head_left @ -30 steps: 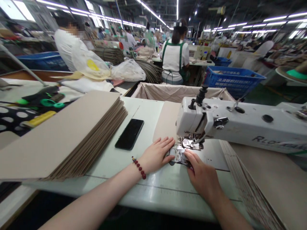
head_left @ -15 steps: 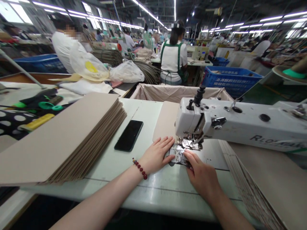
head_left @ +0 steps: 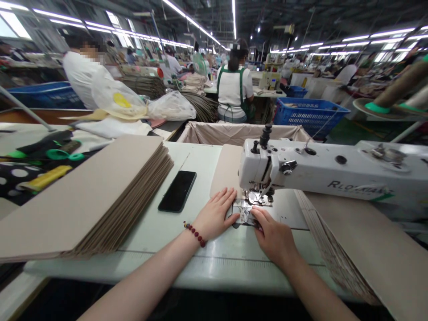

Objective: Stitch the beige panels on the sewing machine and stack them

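My left hand [head_left: 214,217] lies flat with fingers stretched out, its fingertips at the near edge of a beige panel [head_left: 226,167]. The panel rests on the table left of and behind the needle area of a white sewing machine [head_left: 307,167]. My left thumb reaches the edge of the shiny metal plate [head_left: 241,212] in front of the presser foot [head_left: 259,199]. At the right side of that plate, my right hand [head_left: 276,238] has its fingers bent together, fingertips on the metal. Whatever is under or between those fingers is hidden.
A tall stack of beige panels [head_left: 110,191] stands at left, beside a black phone [head_left: 178,191]. More panels [head_left: 361,240] lie at right, under the machine arm. Behind the table sits a cloth-lined bin [head_left: 210,133]. Co-workers sit farther back, near a blue crate [head_left: 307,117].
The camera view has shifted slightly, so the scene sits a little more to the left. Both hands keep nearly the same places by the metal plate.
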Tool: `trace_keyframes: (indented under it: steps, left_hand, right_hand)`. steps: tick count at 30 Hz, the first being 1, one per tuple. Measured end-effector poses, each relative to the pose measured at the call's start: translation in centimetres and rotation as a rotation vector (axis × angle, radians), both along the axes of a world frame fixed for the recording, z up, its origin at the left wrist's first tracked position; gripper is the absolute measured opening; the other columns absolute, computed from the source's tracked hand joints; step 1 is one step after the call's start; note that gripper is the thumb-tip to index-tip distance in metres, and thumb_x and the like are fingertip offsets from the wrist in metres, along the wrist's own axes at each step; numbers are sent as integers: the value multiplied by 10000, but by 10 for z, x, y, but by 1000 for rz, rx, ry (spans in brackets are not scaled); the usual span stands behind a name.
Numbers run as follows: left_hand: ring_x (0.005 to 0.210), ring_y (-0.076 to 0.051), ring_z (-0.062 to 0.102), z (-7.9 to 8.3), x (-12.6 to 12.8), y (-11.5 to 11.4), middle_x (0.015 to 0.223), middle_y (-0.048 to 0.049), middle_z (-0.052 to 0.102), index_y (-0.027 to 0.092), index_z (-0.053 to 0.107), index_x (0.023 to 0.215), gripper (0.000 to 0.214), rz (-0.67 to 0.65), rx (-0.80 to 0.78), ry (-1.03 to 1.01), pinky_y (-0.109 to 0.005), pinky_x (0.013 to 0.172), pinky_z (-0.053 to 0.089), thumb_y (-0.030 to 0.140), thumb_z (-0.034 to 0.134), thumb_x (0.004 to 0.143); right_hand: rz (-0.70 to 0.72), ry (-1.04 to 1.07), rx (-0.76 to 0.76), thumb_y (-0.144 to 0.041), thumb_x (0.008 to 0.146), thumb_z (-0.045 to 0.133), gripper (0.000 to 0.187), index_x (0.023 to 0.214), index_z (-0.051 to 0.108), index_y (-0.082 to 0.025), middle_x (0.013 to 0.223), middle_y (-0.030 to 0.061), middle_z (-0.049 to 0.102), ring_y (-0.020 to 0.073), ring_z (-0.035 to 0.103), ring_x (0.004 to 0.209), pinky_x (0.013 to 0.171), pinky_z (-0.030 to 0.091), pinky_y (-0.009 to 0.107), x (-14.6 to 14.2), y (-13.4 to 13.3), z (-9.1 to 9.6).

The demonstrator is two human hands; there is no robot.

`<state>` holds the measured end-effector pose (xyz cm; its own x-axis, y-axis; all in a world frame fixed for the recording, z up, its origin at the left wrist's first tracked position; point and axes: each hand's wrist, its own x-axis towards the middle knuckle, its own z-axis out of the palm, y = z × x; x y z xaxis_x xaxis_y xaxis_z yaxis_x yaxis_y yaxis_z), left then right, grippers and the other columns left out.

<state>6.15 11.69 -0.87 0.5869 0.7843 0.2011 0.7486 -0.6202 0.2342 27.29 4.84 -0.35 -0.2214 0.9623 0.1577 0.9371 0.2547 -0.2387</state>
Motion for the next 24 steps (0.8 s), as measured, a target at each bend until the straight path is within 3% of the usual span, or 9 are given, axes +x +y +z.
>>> trace_keyframes:
  steps: [3, 6, 8, 9, 12, 15, 20, 22, 24]
  left_hand:
    - [1396, -249, 263, 6, 0, -2, 1492, -94, 340, 187, 233, 1484, 691, 19, 22, -40, -438, 1146, 180, 529, 445, 922]
    - [1137, -217, 571, 16, 0, -2, 1138, -81, 659, 179, 418, 1371, 478, 101, 55, -91, -430, 1118, 242, 440, 384, 972]
    - [941, -210, 646, 21, 0, -1, 897, -65, 698, 175, 510, 1259, 376, 174, 72, -97, -432, 1050, 339, 360, 309, 1001]
    - [924, -222, 645, 21, 0, -1, 882, -75, 691, 169, 523, 1232, 364, 201, 79, -91, -437, 1009, 379, 334, 295, 1001]
    - [1142, -289, 546, 16, -4, -9, 1174, -162, 610, 119, 476, 1287, 387, 244, 97, -59, -467, 996, 394, 293, 361, 962]
    - [1336, -314, 355, 6, -25, -39, 1418, -194, 412, 78, 394, 1377, 497, 246, 92, -8, -489, 1091, 299, 204, 414, 896]
    - [1404, -260, 240, 2, -77, -111, 1538, -57, 237, 233, 206, 1496, 697, 122, -59, 111, -479, 1143, 246, 94, 393, 840]
    - [1404, -233, 246, 7, -86, -123, 1532, -22, 255, 277, 210, 1492, 697, 37, -133, 90, -480, 1155, 220, 53, 349, 847]
    - [1401, -211, 257, 15, -83, -118, 1516, -10, 295, 291, 271, 1468, 674, -39, -199, 55, -481, 1163, 197, 17, 305, 852]
  right_hand:
    - [-8, 6, 4, -162, 864, 467, 476, 1324, 453, -285, 1417, 5, 470, 198, 582, 1110, 786, 526, 308, 0, -2, 1]
    - [-14, 21, 0, -180, 876, 463, 462, 1323, 457, -294, 1405, 1, 483, 200, 584, 1104, 809, 518, 312, 0, -2, 3]
    - [-19, 29, -9, -183, 877, 463, 450, 1311, 468, -302, 1399, -3, 490, 200, 585, 1101, 816, 514, 314, 0, -1, 4]
    - [-18, 31, -14, -177, 873, 466, 452, 1306, 471, -306, 1400, -7, 489, 200, 582, 1107, 815, 513, 312, 0, -1, 5]
    - [14, 36, -37, -149, 850, 485, 463, 1286, 484, -303, 1384, -15, 500, 197, 583, 1101, 807, 504, 303, 3, -5, 13]
    - [19, 67, -79, -158, 848, 500, 400, 1226, 522, -286, 1272, -1, 577, 201, 619, 1007, 769, 496, 302, 15, -27, 24]
    - [-29, 393, -252, -226, 894, 484, 186, 1033, 589, -290, 981, -16, 654, 173, 623, 860, 733, 476, 268, 46, -97, 28]
    - [-99, 541, -329, -312, 932, 456, 141, 945, 589, -270, 881, -11, 648, 165, 612, 791, 699, 473, 256, 53, -120, 20]
    - [-181, 638, -374, -399, 950, 427, 214, 889, 568, -250, 813, -6, 629, 163, 597, 739, 677, 469, 257, 54, -137, 10]
